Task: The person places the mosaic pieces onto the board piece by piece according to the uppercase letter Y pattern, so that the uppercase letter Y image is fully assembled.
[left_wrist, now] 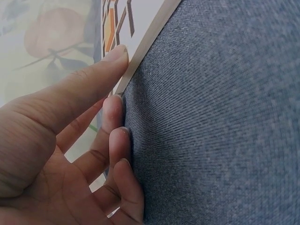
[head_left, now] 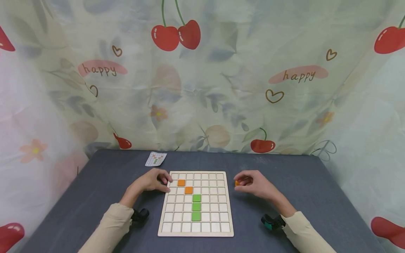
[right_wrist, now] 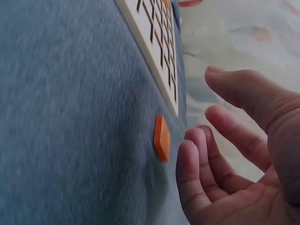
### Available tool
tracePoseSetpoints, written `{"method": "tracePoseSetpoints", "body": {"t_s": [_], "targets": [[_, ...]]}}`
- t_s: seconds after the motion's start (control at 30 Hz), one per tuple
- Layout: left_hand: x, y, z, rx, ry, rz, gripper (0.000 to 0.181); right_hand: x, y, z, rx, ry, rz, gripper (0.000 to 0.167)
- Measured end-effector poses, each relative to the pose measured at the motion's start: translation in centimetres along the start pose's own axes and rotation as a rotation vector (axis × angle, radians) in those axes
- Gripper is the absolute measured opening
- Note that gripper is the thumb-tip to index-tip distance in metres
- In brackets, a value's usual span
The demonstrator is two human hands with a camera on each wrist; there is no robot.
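Left hand [head_left: 151, 181], loosely bent, touches the left edge of the pale wooden grid board [head_left: 196, 234] in the head view; right hand [head_left: 257, 183] is right of the board, at an orange flat square tile [head_left: 236, 183]. Left wrist view: light thumb pressure on the board seems enough. Right wrist view: fingers stand apart, not touching the tile; pinching opposite sides should be surest.

Cream long sleeves [head_left: 109, 225], wrinkled; black wrist cameras [head_left: 140, 215], small (right one with teal patch [head_left: 268, 226]).
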State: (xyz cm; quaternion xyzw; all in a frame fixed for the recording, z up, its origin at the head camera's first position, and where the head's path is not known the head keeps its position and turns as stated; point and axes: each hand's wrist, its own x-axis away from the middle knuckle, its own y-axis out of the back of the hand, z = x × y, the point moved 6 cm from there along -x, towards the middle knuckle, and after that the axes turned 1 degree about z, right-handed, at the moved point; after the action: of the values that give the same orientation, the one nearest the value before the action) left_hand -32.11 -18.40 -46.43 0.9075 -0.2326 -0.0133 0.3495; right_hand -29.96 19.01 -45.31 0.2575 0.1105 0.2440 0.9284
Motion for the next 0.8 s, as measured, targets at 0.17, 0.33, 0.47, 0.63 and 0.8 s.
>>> {"method": "tracePoseSetpoints", "body": {"t_s": [0.17, 0.33, 0.47, 0.63, 0.8], "targets": [[0.0, 0.0, 0.0, 0.005, 0.011, -0.001, 0.030, 0.4, 1.0, -0.9, 0.032, -0.027, -0.044, 0.036], [0.0, 0.0, 0.1, 0.001, 0.027, -0.005, 0.030, 0.3, 1.2, -1.5, 0.052, -0.031, -0.052, 0.041], [0.0, -0.1, 0.1, 0.002, 0.026, -0.004, 0.029, 0.2, 1.1, -1.8, 0.078, -0.047, -0.059, 0.047], [0.1, 0.0, 0.0, 0.012, 0.016, 0.002, 0.029, 0.0, 1.0, -2.1, 0.117, -0.065, -0.064, 0.051], [0.1, 0.0, 0.0, 0.009, 0.020, 0.002, 0.029, -0.3, 1.0, -2.6, 0.148, -0.071, -0.073, 0.050]]}}
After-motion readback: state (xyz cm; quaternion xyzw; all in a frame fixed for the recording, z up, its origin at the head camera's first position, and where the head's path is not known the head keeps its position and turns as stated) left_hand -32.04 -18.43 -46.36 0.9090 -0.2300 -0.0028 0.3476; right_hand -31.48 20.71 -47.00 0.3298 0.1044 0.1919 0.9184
